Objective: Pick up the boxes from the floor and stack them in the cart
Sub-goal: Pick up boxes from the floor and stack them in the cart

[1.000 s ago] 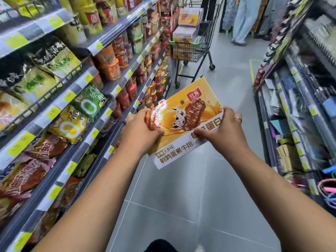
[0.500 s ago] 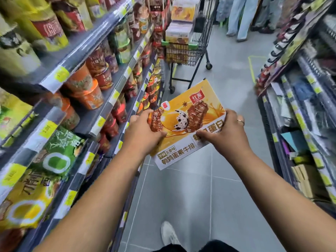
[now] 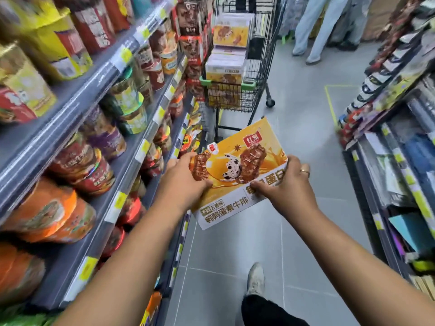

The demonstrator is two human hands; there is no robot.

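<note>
Progress: partway | we grip one orange snack box (image 3: pixel 237 175) in the air, left hand (image 3: pixel 186 182) curled round its left edge, right hand (image 3: pixel 289 187) clamping its right | shopping cart (image 3: pixel 249 85) stands beyond our fingertips, stacked boxes (image 3: pixel 226 64) already inside (count unclear) | left to do: set this one on top.

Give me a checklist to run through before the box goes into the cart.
1. Left hand and right hand both grip the box: ok.
2. Box held level: not ok, it tilts.
3. Visible floor toward the cart free of obstacles: ok.
4. Room above the stacked boxes in the cart: cannot tell.
5. People beyond the cart stand apart from it: ok.
</note>
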